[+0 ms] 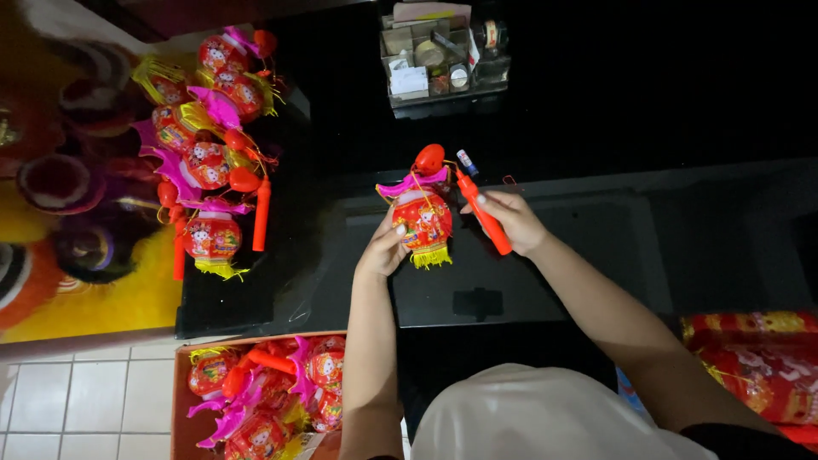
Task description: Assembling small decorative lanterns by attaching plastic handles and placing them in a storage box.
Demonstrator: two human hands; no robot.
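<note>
Red plastic toy lantern (423,218) with pink top fins and a yellow fringe along its base is held above the dark glossy worktop (596,221), near the middle of the view. Left hand (381,250) supports the lantern body from its left side, fingers (394,230) curled against it and closed on it. Right hand (514,221) grips an orange-red plastic handle stick (482,213), fingers wrapped around its lower half; the stick slants up and left toward the lantern top. A round red knob (429,158) sits above the pink fins. A small white and blue cylinder (467,162) shows just beside the stick's upper end; whether it is touching cannot be told.

At the left end of the worktop lies a row of matching red lanterns (209,162) with pink fins and orange sticks. Below it, an open cardboard box (179,400) on the tiled floor (77,400) holds more of the same lanterns. A clear plastic desk organiser (443,60) with small compartments stands at the far edge. Red and gold patterned packaging (754,362) lies at the right.
</note>
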